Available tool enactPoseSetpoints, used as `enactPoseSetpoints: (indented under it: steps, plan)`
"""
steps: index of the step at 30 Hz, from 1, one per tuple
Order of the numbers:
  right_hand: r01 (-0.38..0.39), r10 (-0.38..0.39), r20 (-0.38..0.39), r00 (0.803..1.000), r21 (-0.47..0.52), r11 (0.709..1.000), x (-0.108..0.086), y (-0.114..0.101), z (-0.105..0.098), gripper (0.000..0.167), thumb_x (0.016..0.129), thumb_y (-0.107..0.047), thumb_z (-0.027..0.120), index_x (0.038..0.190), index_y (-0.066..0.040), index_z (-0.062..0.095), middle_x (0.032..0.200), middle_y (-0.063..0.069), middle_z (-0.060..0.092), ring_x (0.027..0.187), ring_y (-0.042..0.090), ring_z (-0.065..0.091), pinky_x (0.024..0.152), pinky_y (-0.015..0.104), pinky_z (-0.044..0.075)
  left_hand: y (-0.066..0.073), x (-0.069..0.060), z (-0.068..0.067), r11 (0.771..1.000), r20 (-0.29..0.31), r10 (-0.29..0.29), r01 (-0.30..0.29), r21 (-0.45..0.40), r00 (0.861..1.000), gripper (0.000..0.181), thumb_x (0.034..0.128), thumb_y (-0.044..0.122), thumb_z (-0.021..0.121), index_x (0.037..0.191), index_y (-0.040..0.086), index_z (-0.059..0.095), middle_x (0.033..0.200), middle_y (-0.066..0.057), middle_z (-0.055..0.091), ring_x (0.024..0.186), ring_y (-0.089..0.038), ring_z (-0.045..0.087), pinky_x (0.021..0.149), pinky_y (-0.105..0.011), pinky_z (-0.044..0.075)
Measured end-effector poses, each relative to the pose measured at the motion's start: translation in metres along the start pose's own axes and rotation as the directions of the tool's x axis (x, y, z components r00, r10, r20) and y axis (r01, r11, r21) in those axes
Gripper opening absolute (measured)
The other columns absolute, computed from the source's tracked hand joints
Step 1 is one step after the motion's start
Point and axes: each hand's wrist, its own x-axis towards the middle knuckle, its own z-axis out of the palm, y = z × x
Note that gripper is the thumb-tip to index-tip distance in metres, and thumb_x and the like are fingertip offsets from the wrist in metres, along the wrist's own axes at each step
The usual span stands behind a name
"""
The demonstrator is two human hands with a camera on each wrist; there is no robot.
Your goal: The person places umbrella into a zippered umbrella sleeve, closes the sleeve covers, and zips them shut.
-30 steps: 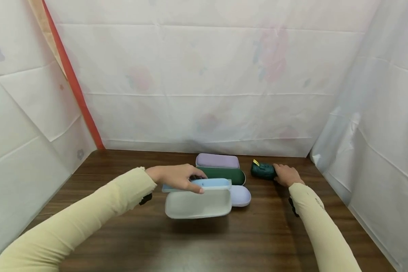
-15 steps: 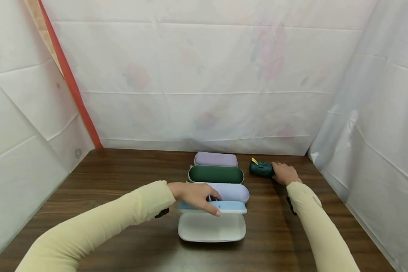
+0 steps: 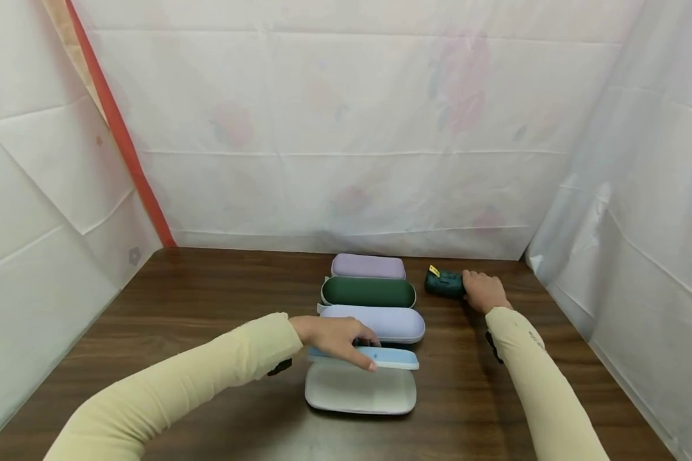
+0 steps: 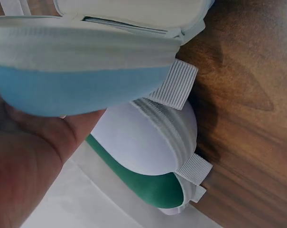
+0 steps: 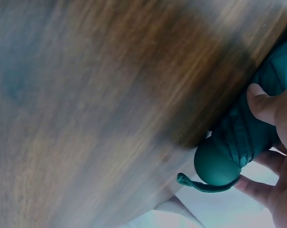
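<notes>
In the head view my left hand grips the light blue half of an eyeglass case, thumb on the near side. The case hangs unzipped, its pale inner half toward me, at or just above the table; which, I cannot tell. The left wrist view shows its blue shell resting against the palm and a ribbed tab at its end. On the right, my right hand holds a folded dark green umbrella lying on the table. Its rounded handle end and cord loop appear in the right wrist view.
Behind the blue case lie three shut cases in a row: lavender, dark green and purple. Bare brown tabletop spreads to the left. A white sheet hangs at the back and sides.
My left hand has brought the open blue case toward me, rightward and lower, uncovering the lavender case. In the last half second it shifts only slightly. The right hand stays on the umbrella.
</notes>
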Motion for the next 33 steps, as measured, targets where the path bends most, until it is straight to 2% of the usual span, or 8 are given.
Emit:
enactPoseSetpoints:
  steps: [9,13,19,23,29,33]
  plan:
    - [0.023,-0.03,-0.131,0.991,-0.054,0.998,-0.006,0.002,0.005,0.034,0.079,-0.01,0.078,0.095,0.005,0.052,0.091,0.02,0.061,0.083,0.036,0.061,0.062,0.048,0.049,0.0,0.0,-0.001,0.999,-0.008,-0.034,0.034,-0.018,0.999,0.048,0.0891,0.04,0.064,0.126,0.01,0.06,0.108,0.011,0.06,0.095,-0.001,0.053,0.084,-0.021,0.043]
    - [0.029,-0.037,-0.145,0.989,-0.058,0.998,-0.011,0.001,0.006,0.035,0.079,-0.01,0.077,0.096,0.006,0.052,0.09,0.019,0.06,0.083,0.035,0.061,0.063,0.048,0.048,0.0,0.0,-0.002,0.998,-0.006,-0.06,0.06,-0.027,0.998,0.048,0.0895,0.039,0.064,0.127,0.009,0.059,0.111,0.01,0.059,0.097,-0.001,0.052,0.086,-0.022,0.042]
    - [0.078,-0.088,-0.183,0.979,-0.061,0.995,-0.02,-0.001,0.0,0.036,0.077,-0.011,0.079,0.097,0.006,0.053,0.088,0.019,0.061,0.081,0.035,0.06,0.062,0.048,0.049,-0.001,-0.001,-0.003,0.996,0.002,-0.088,0.088,-0.025,0.996,0.049,0.0899,0.04,0.063,0.129,0.01,0.058,0.117,0.008,0.059,0.102,-0.001,0.051,0.089,-0.023,0.041]
    - [0.126,-0.139,-0.235,0.962,-0.068,0.99,-0.031,0.0,-0.01,0.037,0.075,-0.008,0.079,0.099,0.007,0.055,0.087,0.019,0.062,0.079,0.034,0.061,0.061,0.047,0.05,-0.001,-0.001,-0.004,0.995,0.006,-0.098,0.098,-0.017,0.995,0.05,0.0901,0.041,0.063,0.129,0.011,0.058,0.117,0.007,0.058,0.102,-0.002,0.051,0.089,-0.024,0.041]
    - [0.189,-0.207,-0.288,0.935,-0.088,0.978,-0.05,0.0,-0.025,0.029,0.077,0.0,0.071,0.101,0.007,0.057,0.087,0.018,0.063,0.075,0.032,0.061,0.059,0.044,0.05,-0.001,0.001,-0.004,0.995,0.01,-0.092,0.092,-0.022,0.996,0.05,0.0906,0.04,0.062,0.129,0.01,0.057,0.118,0.006,0.058,0.104,-0.002,0.051,0.09,-0.023,0.041]
    - [0.228,-0.243,-0.318,0.916,-0.085,0.97,-0.068,-0.004,-0.03,0.031,0.078,-0.002,0.072,0.104,0.006,0.057,0.09,0.017,0.064,0.075,0.031,0.062,0.058,0.043,0.05,-0.002,0.001,-0.003,0.996,0.009,-0.086,0.086,-0.025,0.996,0.049,0.0911,0.04,0.061,0.13,0.009,0.057,0.12,0.004,0.058,0.106,-0.003,0.051,0.091,-0.024,0.041]
